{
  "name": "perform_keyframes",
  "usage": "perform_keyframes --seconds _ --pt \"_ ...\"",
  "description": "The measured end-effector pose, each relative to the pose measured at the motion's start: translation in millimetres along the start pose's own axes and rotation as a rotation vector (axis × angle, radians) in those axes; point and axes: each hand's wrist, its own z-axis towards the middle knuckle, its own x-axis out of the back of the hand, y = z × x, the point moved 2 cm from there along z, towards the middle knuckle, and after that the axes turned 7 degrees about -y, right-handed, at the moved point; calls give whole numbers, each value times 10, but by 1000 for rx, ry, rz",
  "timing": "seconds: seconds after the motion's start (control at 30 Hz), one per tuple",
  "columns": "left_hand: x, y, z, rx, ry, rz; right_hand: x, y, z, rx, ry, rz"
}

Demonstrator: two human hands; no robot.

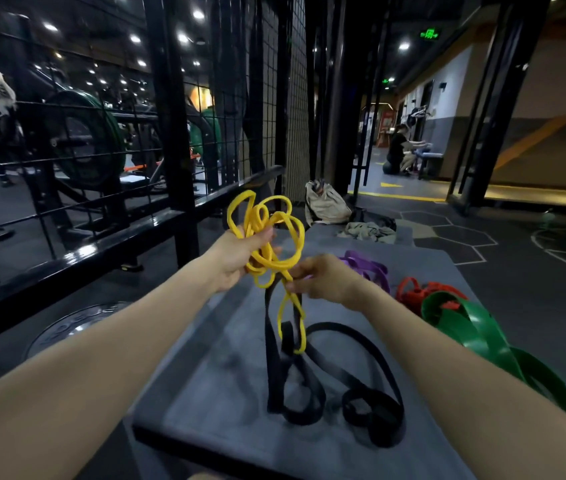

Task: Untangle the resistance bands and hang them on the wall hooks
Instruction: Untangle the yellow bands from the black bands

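A thin yellow rubber resistance band [267, 233], knotted into many loose loops, is being held up above a grey padded platform [413, 265]. Its upper bundle is being gripped by the left hand [240, 258], fingers curled round the strands, while a strand lower down is being pinched by the fingertips of the right hand [323, 277]. A wide black flat band [312, 372] is being lifted with it, one yellow loop hanging threaded through it; the rest is lying coiled on the platform. How the two are knotted cannot be made out. A purple band [368, 268] is being partly hidden behind the right hand. A red band [420, 294] and a broad green band [489, 334] are lying at the platform's right edge, the green one overhanging it. A black wire-mesh fence [108, 140] is standing close on the left.
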Motion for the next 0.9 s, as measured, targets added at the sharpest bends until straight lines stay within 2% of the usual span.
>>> perform_keyframes --seconds 0.2,0.43,0.57,0.73,0.8,0.9 --pt "277 -42 -39 -42 241 -37 387 141 -56 -105 297 164" --pt "521 -278 -90 33 355 28 364 386 -18 -244 464 418" --pt "551 -378 -126 34 404 -25 260 406 18 -236 504 579" --pt "558 -498 -114 37 400 15 285 513 66 -280 616 1014" --pt "529 -523 -74 41 414 -9 260 596 107 -296 609 1020" --pt "538 -590 -19 44 429 -73 212 711 92 -310 512 936"
